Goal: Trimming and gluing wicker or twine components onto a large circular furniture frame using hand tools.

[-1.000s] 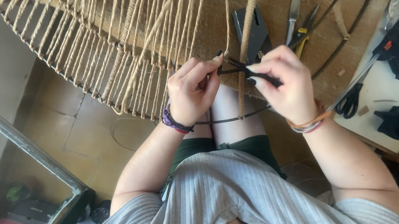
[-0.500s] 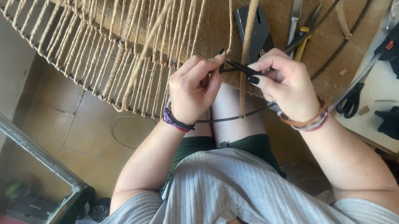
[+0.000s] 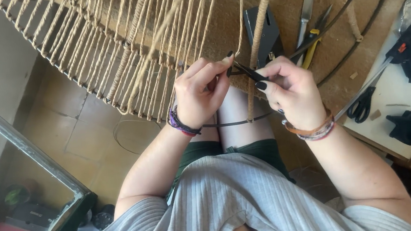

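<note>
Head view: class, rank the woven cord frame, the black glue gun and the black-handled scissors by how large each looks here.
1. Woven cord frame, by far the largest, spanning the upper picture.
2 and 3. Black glue gun and black-handled scissors look close in size; the scissors seem longer but thinner, so no firm order.

Hands meet at a wire ring (image 3: 237,123) above the knees, woven cords (image 3: 122,48) to their left, scissors (image 3: 362,106) and glue gun (image 3: 407,48) on the table (image 3: 398,105) at right, pliers (image 3: 312,43) behind.
</note>
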